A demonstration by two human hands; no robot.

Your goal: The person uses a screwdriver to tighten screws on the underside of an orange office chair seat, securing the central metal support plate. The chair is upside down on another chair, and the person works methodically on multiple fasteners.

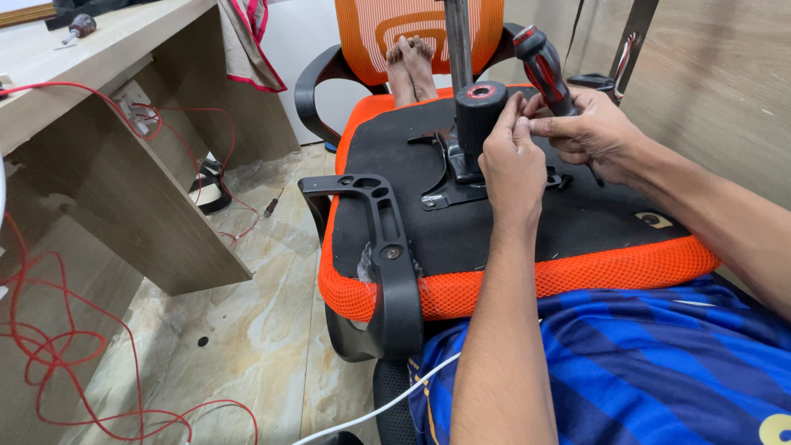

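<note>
left hand (511, 161): fingertips pinched at the black cylinder (481, 115) on the upturned chair seat (461, 231) | right hand (589, 132): closed round a red-black screwdriver (544, 67), thumb meeting left fingers | handling: seat looks heavy, stiff; grip by armrest (387, 247) or padded edge

The upturned chair seat (494, 222) is black underneath, edged in orange mesh, its armrest (387, 255) black. The screwdriver (544, 70) has a red-and-black handle. The shirt (626, 363) is striped blue (dark and bright), the cable (66, 346) red.
</note>
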